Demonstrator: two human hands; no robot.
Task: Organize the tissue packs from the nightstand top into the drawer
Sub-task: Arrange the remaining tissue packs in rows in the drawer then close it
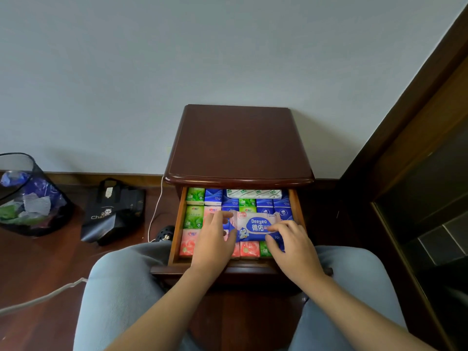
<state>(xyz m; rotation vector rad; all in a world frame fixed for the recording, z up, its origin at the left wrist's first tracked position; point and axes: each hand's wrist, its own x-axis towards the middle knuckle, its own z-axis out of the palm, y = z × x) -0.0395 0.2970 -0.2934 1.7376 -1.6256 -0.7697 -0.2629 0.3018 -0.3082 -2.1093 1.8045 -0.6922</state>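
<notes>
The dark wooden nightstand (238, 145) has a bare top, and its drawer (177, 224) is pulled out toward me. Rows of small green, blue and pink tissue packs (193, 216) fill the drawer, with a white and green pack (254, 193) at the back. A larger pink and blue wipes pack (258, 225) lies on top of them. My left hand (215, 239) rests on its left end with fingers fairly straight. My right hand (288, 245) touches its right front corner with fingers bent over the edge.
A black mesh bin (27, 196) with rubbish stands on the floor at the left, with a black bag (114, 211) beside it. A white cable (157, 203) hangs by the nightstand's left side. A dark cabinet (417, 173) stands on the right. My knees flank the drawer.
</notes>
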